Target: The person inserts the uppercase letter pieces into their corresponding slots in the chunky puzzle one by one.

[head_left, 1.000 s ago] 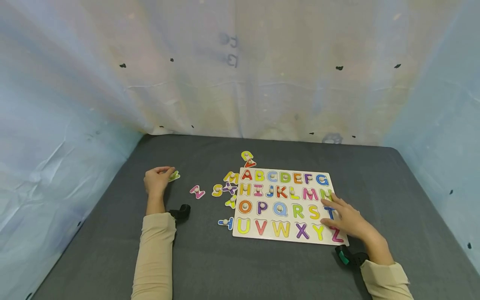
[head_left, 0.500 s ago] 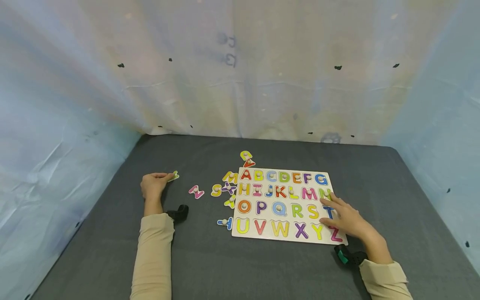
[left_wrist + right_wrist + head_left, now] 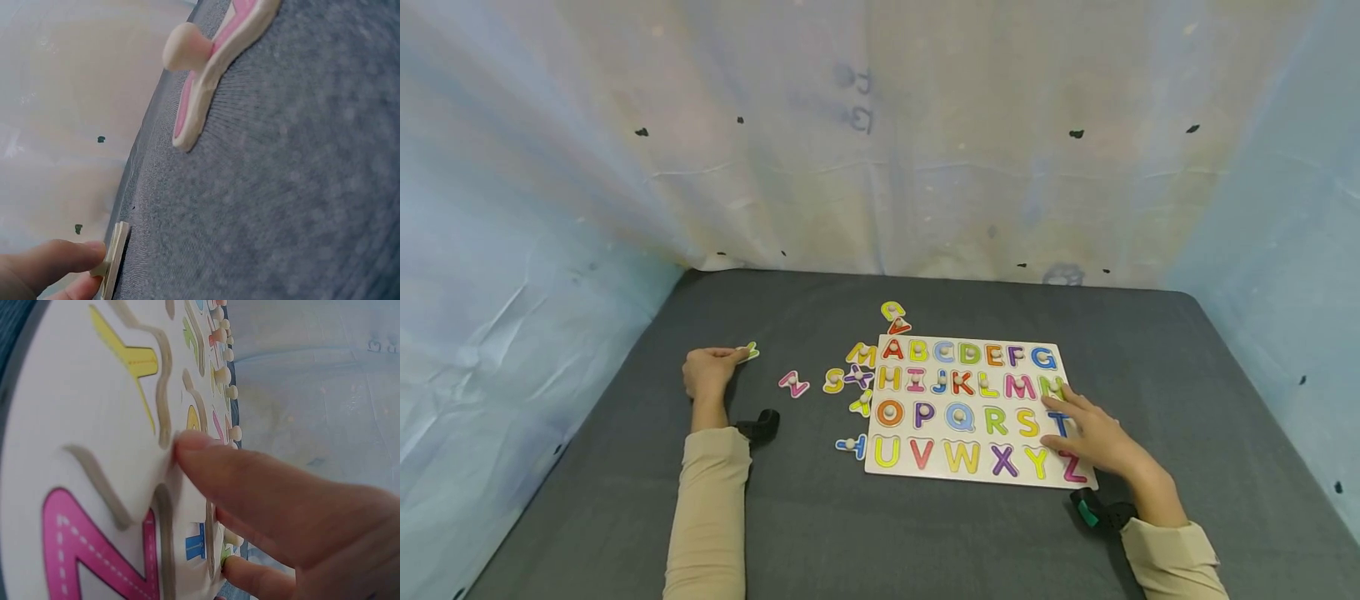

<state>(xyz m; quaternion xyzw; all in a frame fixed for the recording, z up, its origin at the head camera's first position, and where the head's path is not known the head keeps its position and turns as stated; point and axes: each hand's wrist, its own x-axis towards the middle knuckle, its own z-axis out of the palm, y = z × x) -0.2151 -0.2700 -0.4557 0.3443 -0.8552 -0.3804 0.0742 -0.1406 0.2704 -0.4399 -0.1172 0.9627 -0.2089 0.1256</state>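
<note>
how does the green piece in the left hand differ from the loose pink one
The green piece is pinched by the left hand; the pink piece lies untouched. In the head view, the left hand partly hides the green piece; the pink piece shows whole. Both have pale knobs.

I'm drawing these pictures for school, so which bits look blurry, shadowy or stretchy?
Head view: fairly even light, with a soft shadow beside the left hand; left wrist view: the gray cloth goes fuzzy toward the right edge; right wrist view: the board is seen steeply slanted, so its pink Z looks huge and the far knobs tiny, and the sheet behind looks soft.
</note>
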